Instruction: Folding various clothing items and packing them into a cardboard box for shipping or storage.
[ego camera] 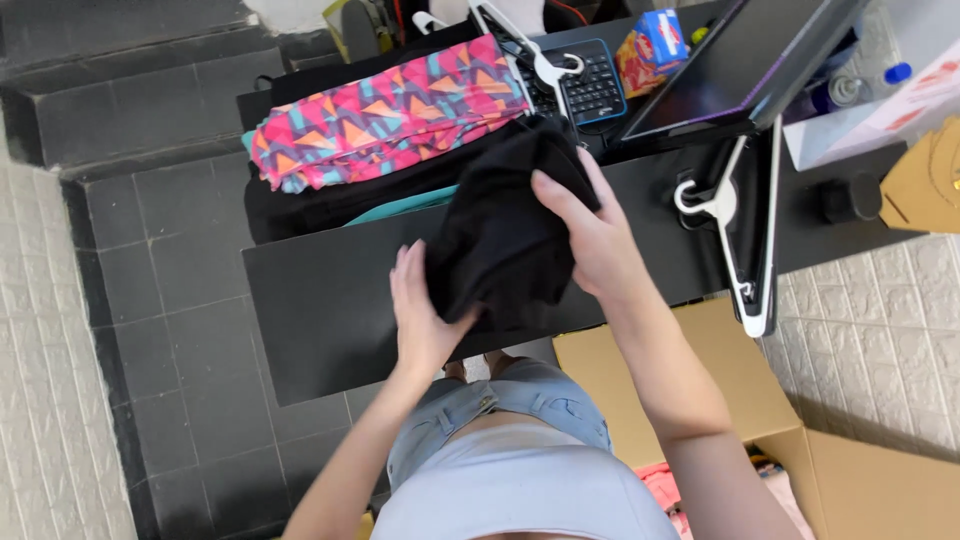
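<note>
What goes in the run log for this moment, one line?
left hand: grips black garment | right hand: grips same garment | over black table | patterned pink clothes behind

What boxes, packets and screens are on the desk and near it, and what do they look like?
Screen: far right of the black desk, tilted flat dark panel, switched off.
Snack packet: beside the keyboard, small, red, orange and blue.
Cardboard box: on the floor at the right, big, brown, open.
White box: right edge of the desk, pale with pinkish marks.
</note>
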